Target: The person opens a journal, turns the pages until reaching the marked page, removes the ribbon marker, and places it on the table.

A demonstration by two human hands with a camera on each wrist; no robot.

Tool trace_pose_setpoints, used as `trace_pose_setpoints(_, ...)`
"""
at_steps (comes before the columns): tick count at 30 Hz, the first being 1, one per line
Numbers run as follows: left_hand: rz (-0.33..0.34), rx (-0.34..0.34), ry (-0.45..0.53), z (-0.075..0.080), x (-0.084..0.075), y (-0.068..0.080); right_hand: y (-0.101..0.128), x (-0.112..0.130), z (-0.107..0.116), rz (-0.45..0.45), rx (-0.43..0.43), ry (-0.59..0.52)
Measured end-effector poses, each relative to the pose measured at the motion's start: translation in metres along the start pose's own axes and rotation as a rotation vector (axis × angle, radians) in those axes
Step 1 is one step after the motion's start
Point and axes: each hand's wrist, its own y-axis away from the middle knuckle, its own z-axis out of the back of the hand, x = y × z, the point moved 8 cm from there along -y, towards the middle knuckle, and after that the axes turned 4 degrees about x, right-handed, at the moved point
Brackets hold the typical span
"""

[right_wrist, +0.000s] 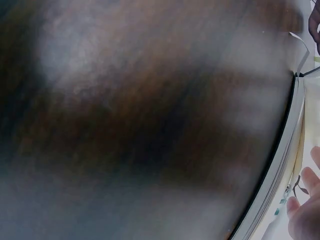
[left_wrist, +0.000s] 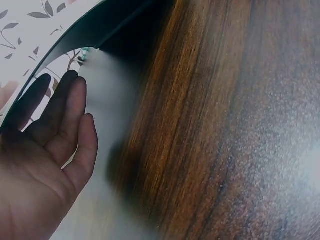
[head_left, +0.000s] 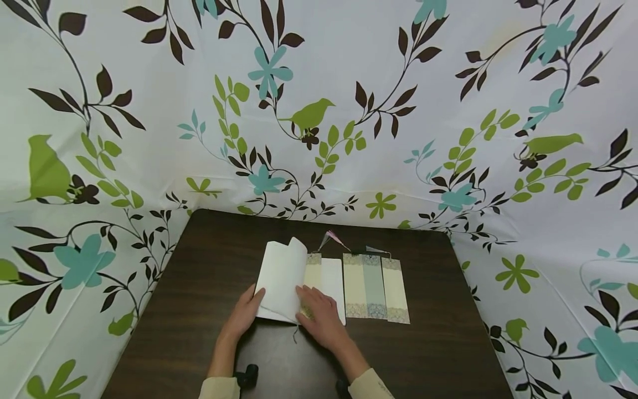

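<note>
Fingers of the right hand [head_left: 324, 318] lie flat, low-centre in the head view, pressing a bookmark [head_left: 313, 277] into the open notebook [head_left: 284, 285]; its long axis runs up-frame. Left hand [head_left: 244, 316] rests straight-fingered on the notebook's left edge.

Left wrist view: fingers [left_wrist: 75, 125] relaxed against pale paper, lower left.

Right wrist view: fingertips [right_wrist: 307, 200] at the right edge; surface [right_wrist: 150, 125] blurred.

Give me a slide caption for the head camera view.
Two hands on an open book, three bookmarks alongside.
</note>
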Motion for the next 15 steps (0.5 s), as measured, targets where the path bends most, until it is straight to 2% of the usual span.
trace_pose_setpoints(3, 0.01, 0.001, -0.005, -0.001, 0.0, 0.0, 0.001, 0.003, -0.002, 0.015, 0.002, 0.032)
trace_pose_setpoints(10, -0.023, 0.002, 0.008, -0.002, -0.004, 0.001, 0.003, 0.016, -0.006, 0.069, 0.005, 0.107)
trace_pose_setpoints(15, 0.045, -0.004, 0.021, -0.001, 0.0, 0.004, 0.005, 0.022, -0.009, 0.071, 0.025, 0.17)
